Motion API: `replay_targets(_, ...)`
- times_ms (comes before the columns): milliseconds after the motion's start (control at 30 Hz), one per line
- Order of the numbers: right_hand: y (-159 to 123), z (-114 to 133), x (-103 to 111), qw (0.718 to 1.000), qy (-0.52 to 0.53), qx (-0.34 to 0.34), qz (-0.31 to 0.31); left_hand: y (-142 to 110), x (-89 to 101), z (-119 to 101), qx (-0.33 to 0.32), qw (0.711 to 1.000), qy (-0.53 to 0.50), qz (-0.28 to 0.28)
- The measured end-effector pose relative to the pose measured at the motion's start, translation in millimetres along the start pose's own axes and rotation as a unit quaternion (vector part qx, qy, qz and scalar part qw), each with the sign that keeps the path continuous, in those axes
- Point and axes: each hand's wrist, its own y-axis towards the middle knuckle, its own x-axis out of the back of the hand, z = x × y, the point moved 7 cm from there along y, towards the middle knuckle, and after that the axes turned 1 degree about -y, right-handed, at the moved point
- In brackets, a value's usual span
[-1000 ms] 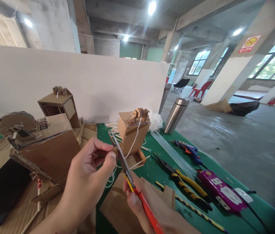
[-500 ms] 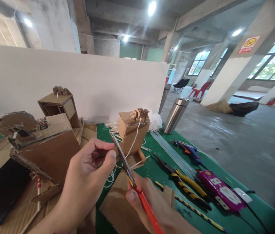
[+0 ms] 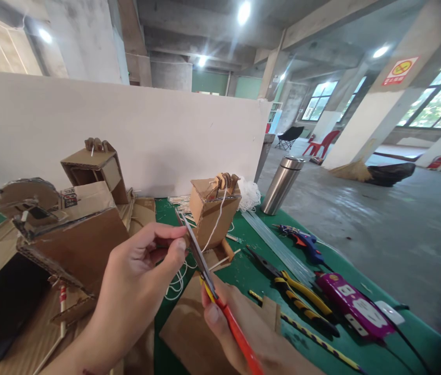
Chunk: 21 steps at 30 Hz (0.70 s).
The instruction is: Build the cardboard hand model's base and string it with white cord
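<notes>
My left hand (image 3: 134, 281) is closed in a pinch on a small brown piece of cardboard (image 3: 187, 241), mostly hidden by the fingertips. Close against that piece lie the blades of red-handled scissors (image 3: 200, 258), slightly apart and pointing away from me. My right hand (image 3: 231, 317) is wrapped around the scissors' handles. Just beyond the blades stands a cardboard box model (image 3: 214, 221) with round cardboard discs on top and a white string hanging down its front. Below the hands lies a flat cardboard sheet (image 3: 192, 328).
On the right of the green table (image 3: 259, 260) lie pliers (image 3: 294, 297), a glue gun (image 3: 302, 242), glue sticks (image 3: 278, 245) and a purple power strip (image 3: 355, 304). A steel flask (image 3: 284, 185) stands behind them. Larger cardboard models (image 3: 75, 250) fill the left.
The scissor blades have parted slightly more. My left hand has shifted a little to the left, still pinching the cardboard piece.
</notes>
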Motion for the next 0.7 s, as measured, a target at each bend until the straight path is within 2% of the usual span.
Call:
replay_targets(200, 2, -9, -3, 0.998, 0.061, -0.024, -0.004, -2, 0.7, 6, -0.005, 0.999, -0.027, -0.040)
replay_targets(400, 3, -13, -6, 0.995, 0.093, -0.029, -0.004, -7, -11.0, 13, -0.003, 1.000, -0.023, 0.012)
replay_targets(700, 2, -10, -4, 0.997, 0.076, -0.033, -0.003, -8, -7.4, 9, -0.036, 0.999, -0.016, 0.008)
